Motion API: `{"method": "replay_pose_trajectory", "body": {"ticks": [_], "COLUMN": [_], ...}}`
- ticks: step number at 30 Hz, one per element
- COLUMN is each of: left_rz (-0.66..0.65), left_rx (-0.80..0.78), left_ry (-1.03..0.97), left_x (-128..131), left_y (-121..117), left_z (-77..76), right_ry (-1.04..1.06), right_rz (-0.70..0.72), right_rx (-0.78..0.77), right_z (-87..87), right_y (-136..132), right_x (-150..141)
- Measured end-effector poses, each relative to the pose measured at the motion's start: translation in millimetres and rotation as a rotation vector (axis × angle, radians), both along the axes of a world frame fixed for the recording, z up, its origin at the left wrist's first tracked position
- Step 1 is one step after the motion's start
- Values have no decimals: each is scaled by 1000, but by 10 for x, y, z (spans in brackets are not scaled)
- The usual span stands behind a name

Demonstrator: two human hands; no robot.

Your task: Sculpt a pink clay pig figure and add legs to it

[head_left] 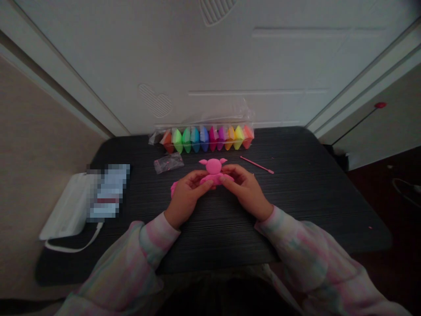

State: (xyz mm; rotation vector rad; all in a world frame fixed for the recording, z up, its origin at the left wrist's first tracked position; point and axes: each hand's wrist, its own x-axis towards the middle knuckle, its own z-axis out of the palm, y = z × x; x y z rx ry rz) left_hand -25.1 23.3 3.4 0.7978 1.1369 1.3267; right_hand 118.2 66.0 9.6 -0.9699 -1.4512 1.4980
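Between my two hands is a pink clay figure point(213, 166) with a round head, two pointed ears and arms spread sideways. My left hand point(187, 192) pinches its left side, thumb in front and fingers behind. On the other side my right hand point(247, 188) grips it the same way, thumb pressed near the middle of the body. A pink lump of clay point(173, 188) lies on the table beside my left hand, partly covered by it. The figure's lower part is hidden or too small to make out.
A clear bag of several coloured clay packets point(204, 139) lies along the back of the dark table point(296, 175). A crumpled plastic wrapper point(169, 163) and a pink modelling stick point(257, 164) lie nearer. At left are a white power bank point(67, 206), cable point(70, 250) and blurred phone point(110, 191).
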Motion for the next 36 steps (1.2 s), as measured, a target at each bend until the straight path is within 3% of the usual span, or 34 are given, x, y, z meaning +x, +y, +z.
{"method": "replay_pose_trajectory", "body": {"ticks": [9, 17, 29, 36], "left_rz": [79, 9, 21, 62], "left_rx": [75, 116, 103, 105], "left_ry": [230, 396, 243, 219], "left_x": [-158, -75, -62, -68], "left_y": [8, -10, 23, 13], "left_z": [83, 61, 49, 77], "right_ry": [29, 46, 19, -129], "right_rz": [-52, -65, -16, -18], "right_rx": [-97, -60, -25, 40], "right_z": [-28, -46, 4, 21], "right_y": [70, 52, 35, 78], "right_x": [45, 18, 44, 112]}}
